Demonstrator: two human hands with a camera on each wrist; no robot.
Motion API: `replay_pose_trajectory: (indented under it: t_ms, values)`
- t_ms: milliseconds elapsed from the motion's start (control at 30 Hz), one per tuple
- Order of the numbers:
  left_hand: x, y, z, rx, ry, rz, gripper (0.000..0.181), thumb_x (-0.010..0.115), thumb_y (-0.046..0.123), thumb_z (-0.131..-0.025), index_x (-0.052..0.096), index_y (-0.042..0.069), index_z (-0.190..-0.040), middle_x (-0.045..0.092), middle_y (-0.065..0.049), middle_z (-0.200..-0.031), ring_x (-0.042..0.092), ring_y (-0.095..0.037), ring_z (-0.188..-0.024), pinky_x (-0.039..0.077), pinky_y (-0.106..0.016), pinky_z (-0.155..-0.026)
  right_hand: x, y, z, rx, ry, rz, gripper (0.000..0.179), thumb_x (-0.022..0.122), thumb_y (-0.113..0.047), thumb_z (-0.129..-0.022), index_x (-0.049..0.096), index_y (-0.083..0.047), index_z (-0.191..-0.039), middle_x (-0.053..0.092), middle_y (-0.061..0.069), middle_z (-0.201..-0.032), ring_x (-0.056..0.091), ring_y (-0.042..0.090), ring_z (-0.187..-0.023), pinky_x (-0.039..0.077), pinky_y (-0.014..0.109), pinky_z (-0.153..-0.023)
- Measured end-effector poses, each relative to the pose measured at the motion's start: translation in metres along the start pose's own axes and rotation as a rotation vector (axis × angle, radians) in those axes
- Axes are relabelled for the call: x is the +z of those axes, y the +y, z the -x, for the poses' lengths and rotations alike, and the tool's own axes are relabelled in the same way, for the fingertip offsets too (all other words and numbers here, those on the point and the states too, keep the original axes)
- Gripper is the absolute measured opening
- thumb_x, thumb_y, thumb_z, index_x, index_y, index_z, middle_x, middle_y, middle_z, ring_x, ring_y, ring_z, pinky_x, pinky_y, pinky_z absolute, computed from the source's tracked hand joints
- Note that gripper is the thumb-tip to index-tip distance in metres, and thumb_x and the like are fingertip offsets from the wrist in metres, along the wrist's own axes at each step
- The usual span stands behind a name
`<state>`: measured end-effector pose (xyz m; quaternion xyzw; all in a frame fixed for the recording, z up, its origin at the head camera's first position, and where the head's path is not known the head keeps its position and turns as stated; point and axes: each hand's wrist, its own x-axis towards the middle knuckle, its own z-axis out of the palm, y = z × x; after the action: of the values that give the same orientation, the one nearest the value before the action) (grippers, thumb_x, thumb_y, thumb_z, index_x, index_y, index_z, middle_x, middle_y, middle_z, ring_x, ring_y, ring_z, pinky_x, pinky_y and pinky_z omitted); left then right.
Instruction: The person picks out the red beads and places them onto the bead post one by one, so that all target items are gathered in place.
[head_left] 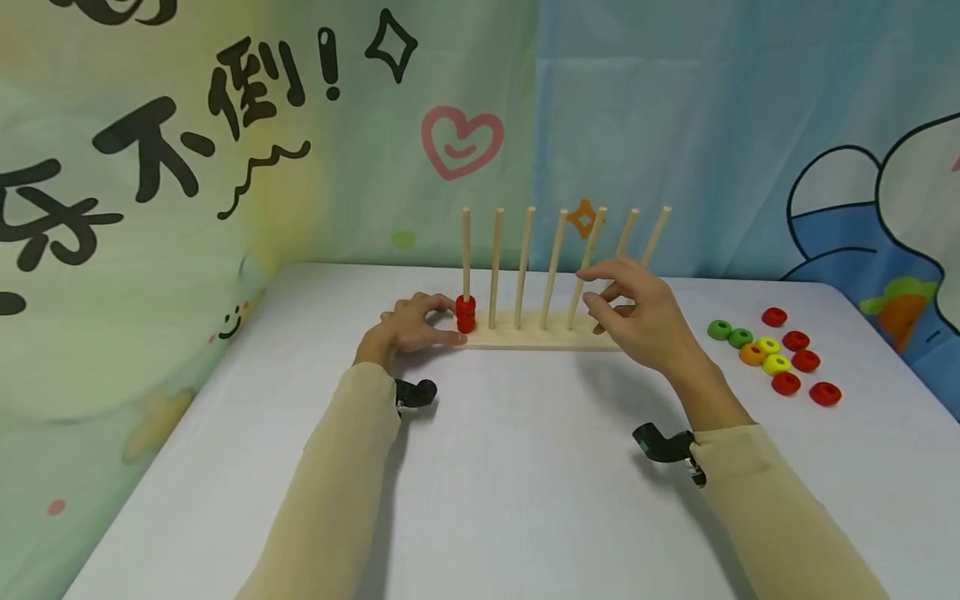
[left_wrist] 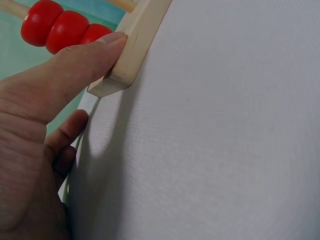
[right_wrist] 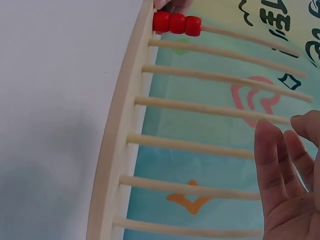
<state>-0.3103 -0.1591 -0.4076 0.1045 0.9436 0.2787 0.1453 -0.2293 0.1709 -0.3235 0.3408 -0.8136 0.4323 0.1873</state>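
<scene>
Left hand (head_left: 415,323) pinched the end of the peg rack (head_left: 540,338) beside the red beads (head_left: 466,315); a slack hold risked skidding. Right hand (head_left: 637,317), fingers parted and empty before the pegs (head_left: 524,267), could've bumped one. Loose beads (head_left: 806,361) lay right of the rack on the white surface (head_left: 510,467), printed cloth (head_left: 637,108) behind.

The left hand (left_wrist: 30,132) presses its thumb (left_wrist: 92,60) to a wooden base (left_wrist: 135,52), three red beads (left_wrist: 67,31) just beyond the thumb

On the surface (head_left: 510,467), the peg rack (head_left: 540,340) stood before the backdrop (head_left: 637,108), three beads (head_left: 466,315) on its leftmost peg (head_left: 467,250), loose beads (head_left: 777,366) to its right.
</scene>
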Motion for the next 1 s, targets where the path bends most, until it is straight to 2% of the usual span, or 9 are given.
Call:
replay_pose_trajectory:
  t_ms: [233, 367, 500, 767, 867, 1000]
  values:
    - [-0.001, 0.0, 0.001, -0.002, 0.004, 0.014, 0.058, 0.075, 0.057, -0.078, 0.055, 0.036, -0.128, 0.039, -0.002, -0.148, 0.029, -0.033, -0.133, 0.025, -0.057, -0.102, -0.003, 0.011, 0.006, 0.013, 0.001, 0.013, 0.03, 0.062, 0.012, -0.089, 0.064, 0.002, -0.117, 0.058, 0.013, -0.101, 0.063, 0.02, -0.064, 0.055, 0.026, -0.054]
    - [0.0, 0.001, 0.001, 0.0, 0.007, 0.022, 0.057, 0.075, 0.057, -0.078, 0.056, 0.035, -0.127, 0.04, -0.001, -0.146, 0.03, -0.032, -0.133, 0.025, -0.057, -0.102, -0.007, 0.03, 0.014, 0.05, 0.003, 0.039, 0.03, 0.065, 0.008, -0.089, 0.065, -0.004, -0.117, 0.06, 0.008, -0.104, 0.063, 0.015, -0.068, 0.055, 0.027, -0.054]
    - [0.0, 0.001, 0.0, -0.005, 0.013, 0.025, 0.057, 0.075, 0.057, -0.078, 0.056, 0.036, -0.127, 0.04, -0.002, -0.147, 0.029, -0.032, -0.133, 0.024, -0.057, -0.103, -0.013, 0.047, 0.022, 0.068, -0.003, 0.071, 0.03, 0.066, 0.004, -0.091, 0.066, -0.01, -0.118, 0.061, 0.002, -0.105, 0.062, 0.012, -0.071, 0.054, 0.022, -0.056]
    - [0.0, 0.001, -0.001, -0.01, 0.016, 0.014, 0.055, 0.074, 0.057, -0.079, 0.056, 0.036, -0.126, 0.04, -0.002, -0.146, 0.029, -0.033, -0.133, 0.024, -0.057, -0.103, -0.026, 0.032, 0.032, 0.096, 0.022, 0.15, 0.028, 0.063, 0.01, -0.089, 0.065, -0.001, -0.115, 0.062, 0.008, -0.107, 0.061, 0.009, -0.069, 0.052, 0.016, -0.057]
    - [0.001, 0.001, -0.001, -0.012, 0.016, 0.018, 0.055, 0.074, 0.056, -0.079, 0.056, 0.035, -0.126, 0.04, -0.002, -0.146, 0.029, -0.033, -0.133, 0.024, -0.058, -0.103, -0.03, 0.049, 0.04, 0.104, 0.017, 0.17, 0.03, 0.065, 0.007, -0.09, 0.066, -0.005, -0.117, 0.062, 0.006, -0.111, 0.061, 0.006, -0.069, 0.051, 0.014, -0.059]
    - [0.0, 0.001, 0.001, -0.011, 0.014, 0.018, 0.056, 0.074, 0.057, -0.078, 0.056, 0.036, -0.127, 0.039, -0.002, -0.147, 0.029, -0.033, -0.133, 0.024, -0.058, -0.103, -0.037, 0.056, 0.048, 0.099, 0.008, 0.189, 0.031, 0.066, 0.005, -0.09, 0.066, -0.007, -0.118, 0.062, 0.002, -0.11, 0.062, 0.007, -0.068, 0.051, 0.014, -0.06]
